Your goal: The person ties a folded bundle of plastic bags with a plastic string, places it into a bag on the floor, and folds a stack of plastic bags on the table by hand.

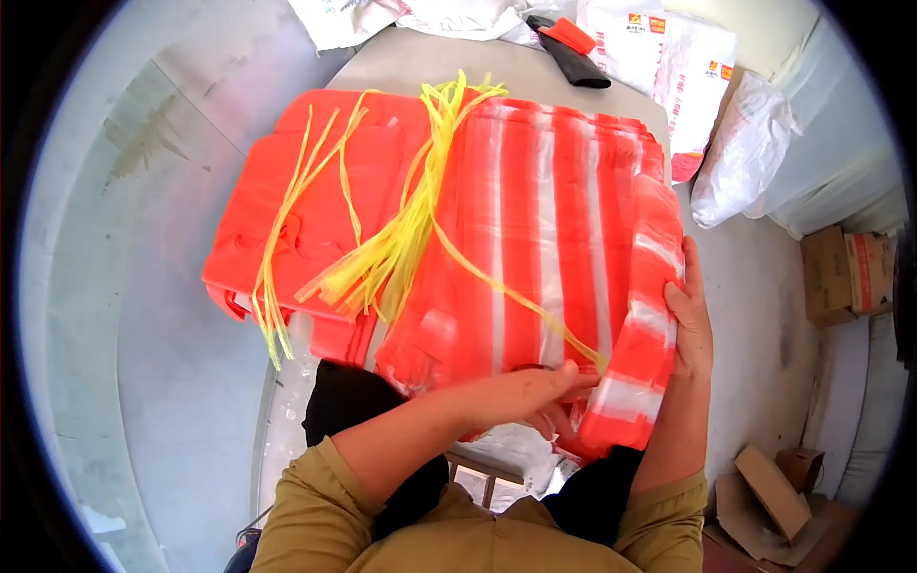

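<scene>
The right hand [692, 310] is closed on the side of a folded striped bundle [654, 277]. The left hand [549, 392] is by its low end; I cannot tell if its fingers grip anything. A red and white stack [521, 191] lies beside the bundle on the table [401, 62], with yellow strings [420, 210] on top.

We see red bags [521, 229] striped white, plain red bags [353, 143], yellow ties [411, 220], khaki sleeves [325, 497], and a table [411, 62] that looks greyish-beige.
</scene>
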`<state>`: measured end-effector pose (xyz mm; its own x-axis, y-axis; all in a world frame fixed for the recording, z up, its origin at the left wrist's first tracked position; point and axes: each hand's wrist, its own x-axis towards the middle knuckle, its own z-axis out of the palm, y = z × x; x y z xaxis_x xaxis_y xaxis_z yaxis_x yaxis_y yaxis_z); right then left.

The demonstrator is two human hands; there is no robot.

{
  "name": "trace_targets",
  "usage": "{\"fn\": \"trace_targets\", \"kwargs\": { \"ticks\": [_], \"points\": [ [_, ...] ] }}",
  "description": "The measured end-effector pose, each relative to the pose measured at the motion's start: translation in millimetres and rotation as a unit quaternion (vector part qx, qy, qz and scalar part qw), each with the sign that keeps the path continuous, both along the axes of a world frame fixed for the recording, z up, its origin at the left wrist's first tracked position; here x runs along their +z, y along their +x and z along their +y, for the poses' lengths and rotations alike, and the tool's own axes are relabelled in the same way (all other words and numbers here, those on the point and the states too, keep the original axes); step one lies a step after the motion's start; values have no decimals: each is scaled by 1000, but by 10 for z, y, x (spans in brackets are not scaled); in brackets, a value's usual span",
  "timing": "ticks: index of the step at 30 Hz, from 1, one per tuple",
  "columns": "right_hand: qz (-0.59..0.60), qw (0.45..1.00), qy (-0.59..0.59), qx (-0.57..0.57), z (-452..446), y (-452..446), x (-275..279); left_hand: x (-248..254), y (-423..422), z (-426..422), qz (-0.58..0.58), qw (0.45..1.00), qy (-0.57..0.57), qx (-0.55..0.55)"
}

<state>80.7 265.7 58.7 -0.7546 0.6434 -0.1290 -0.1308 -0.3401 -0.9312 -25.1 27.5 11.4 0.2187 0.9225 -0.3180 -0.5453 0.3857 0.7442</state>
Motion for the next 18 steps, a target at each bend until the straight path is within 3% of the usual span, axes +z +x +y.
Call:
{"fn": "trace_targets", "kwargs": {
  "ticks": [3,6,9,11,14,16,18],
  "points": [
    [-8,999,41,-3,-90,-6,-62,172,-209,-75,-49,993,-74,78],
    [-30,997,78,1,-440,-141,-11,150,-272,-114,-26,970,44,236],
    [-46,986,161,18,-812,-254,-34,239,-193,-108,36,935,17,354],
    [-54,963,262,35,-905,-278,-215,241,-273,-136,75,933,-40,349],
    [-51,974,204,78,-797,-245,-345,298,-372,-190,73,911,-69,399],
    [-128,922,357,78,-813,-216,-133,337,-470,-217,67,895,-67,436],
    [-181,809,547,115,-767,-175,-104,345,-543,-201,78,886,-67,452]
  ]
}}
